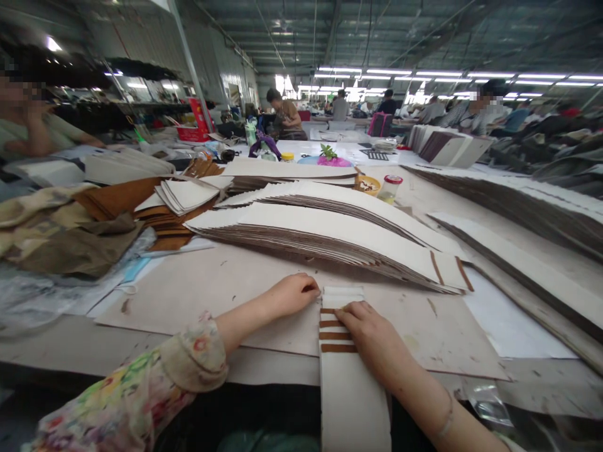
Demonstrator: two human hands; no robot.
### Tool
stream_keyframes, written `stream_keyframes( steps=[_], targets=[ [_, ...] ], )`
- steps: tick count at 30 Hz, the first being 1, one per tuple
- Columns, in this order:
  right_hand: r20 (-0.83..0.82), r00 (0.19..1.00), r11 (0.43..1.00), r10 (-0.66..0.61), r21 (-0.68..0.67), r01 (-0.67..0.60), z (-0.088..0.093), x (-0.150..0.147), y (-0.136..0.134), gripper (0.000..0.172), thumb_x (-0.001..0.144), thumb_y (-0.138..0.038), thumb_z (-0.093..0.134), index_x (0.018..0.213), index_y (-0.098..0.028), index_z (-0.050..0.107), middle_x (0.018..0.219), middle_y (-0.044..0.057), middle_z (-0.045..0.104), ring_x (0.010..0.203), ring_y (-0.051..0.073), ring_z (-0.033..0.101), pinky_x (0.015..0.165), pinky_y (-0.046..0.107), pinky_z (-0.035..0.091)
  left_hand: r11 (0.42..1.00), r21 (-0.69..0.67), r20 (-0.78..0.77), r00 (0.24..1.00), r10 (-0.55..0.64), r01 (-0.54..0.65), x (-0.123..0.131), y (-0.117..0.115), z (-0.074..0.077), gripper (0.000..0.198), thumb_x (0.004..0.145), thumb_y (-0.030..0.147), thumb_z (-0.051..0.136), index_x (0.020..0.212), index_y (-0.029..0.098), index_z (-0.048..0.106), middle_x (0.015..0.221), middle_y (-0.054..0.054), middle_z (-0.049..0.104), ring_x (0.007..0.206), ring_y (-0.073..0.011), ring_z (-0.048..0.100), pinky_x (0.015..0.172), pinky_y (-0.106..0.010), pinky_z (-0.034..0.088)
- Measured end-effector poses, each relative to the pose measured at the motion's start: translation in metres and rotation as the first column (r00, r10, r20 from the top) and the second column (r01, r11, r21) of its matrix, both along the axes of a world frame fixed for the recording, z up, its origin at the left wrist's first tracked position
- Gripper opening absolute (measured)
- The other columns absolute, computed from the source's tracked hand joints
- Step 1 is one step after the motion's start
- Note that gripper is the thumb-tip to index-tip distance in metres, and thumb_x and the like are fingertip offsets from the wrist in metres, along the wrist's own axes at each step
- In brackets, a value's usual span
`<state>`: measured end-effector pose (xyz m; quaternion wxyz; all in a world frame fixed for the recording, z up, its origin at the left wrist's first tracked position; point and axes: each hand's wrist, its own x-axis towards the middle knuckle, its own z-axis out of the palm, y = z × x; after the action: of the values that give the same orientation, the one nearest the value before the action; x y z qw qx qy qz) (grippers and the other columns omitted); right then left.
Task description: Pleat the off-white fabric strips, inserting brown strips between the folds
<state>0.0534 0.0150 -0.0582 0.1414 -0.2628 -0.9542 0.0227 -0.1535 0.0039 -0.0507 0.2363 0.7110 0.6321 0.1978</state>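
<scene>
A long off-white strip (353, 389) of sheet material runs from the table over its near edge toward me. Several narrow brown bands (336, 336) lie across its upper part, and its far end shows folded or layered white edges. My right hand (372, 329) rests on the strip's right side, thumb and fingers closed at the right end of the farthest brown band. My left hand (294, 295) is beside the far left corner of the strip, its fingers curled together; whatever is between the fingertips is hidden.
Fanned stacks of white-topped strips (306, 232) lie just beyond my hands, two brown bands on the nearest. More long stacks (527, 263) are at right. Brown pieces (117, 201) and cloth lie left. A red-lidded jar (391, 188) stands behind. Several people work around.
</scene>
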Motion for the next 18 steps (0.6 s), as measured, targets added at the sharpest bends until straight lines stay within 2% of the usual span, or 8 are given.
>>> stream_keyframes(
  steps=[4,8,14,18],
  targets=[
    [-0.050,0.999,1.000,0.004,0.017,-0.003,-0.004,0.002,-0.001,0.031,0.076,0.000,0.042,0.094,-0.018,0.059,0.084,0.006,0.058,0.081,0.019,0.052,0.069,0.031,0.048,0.997,-0.071,0.027,1.000,0.010,-0.008,0.007,0.017,-0.005,0.016,0.072,0.031,0.056,0.069,0.016,0.062,0.067,0.000,0.062,0.064,-0.0144,0.054,0.058,-0.022,0.040],
    [-0.085,0.996,1.000,-0.013,0.002,0.013,-0.008,0.004,-0.001,0.028,0.076,-0.001,0.046,0.095,-0.017,0.060,0.085,0.006,0.058,0.081,0.020,0.053,0.070,0.032,0.048,0.993,-0.119,0.079,0.997,0.011,-0.002,0.012,0.022,-0.004,0.016,0.065,0.030,0.062,0.064,0.015,0.058,0.060,0.003,0.059,0.058,-0.0124,0.051,0.052,-0.020,0.038],
    [-0.129,0.991,0.999,-0.035,-0.027,0.032,-0.013,0.009,-0.003,0.027,0.077,-0.002,0.048,0.097,-0.017,0.059,0.090,0.006,0.059,0.084,0.020,0.053,0.074,0.033,0.047,0.992,-0.124,0.169,0.986,0.008,0.013,0.022,0.016,0.008,0.008,0.070,0.023,0.054,0.068,0.015,0.053,0.058,0.004,0.054,0.054,-0.0097,0.049,0.049,-0.018,0.036],
    [-0.136,0.990,0.999,-0.036,-0.037,0.031,-0.012,0.009,-0.005,0.025,0.078,-0.003,0.048,0.094,-0.018,0.059,0.090,0.006,0.059,0.083,0.020,0.054,0.073,0.032,0.048,0.986,-0.157,0.189,0.982,-0.025,0.055,0.029,0.013,0.020,0.004,0.066,0.013,0.052,0.069,0.015,0.053,0.058,0.005,0.053,0.054,-0.0094,0.048,0.048,-0.018,0.035]
  ],
)
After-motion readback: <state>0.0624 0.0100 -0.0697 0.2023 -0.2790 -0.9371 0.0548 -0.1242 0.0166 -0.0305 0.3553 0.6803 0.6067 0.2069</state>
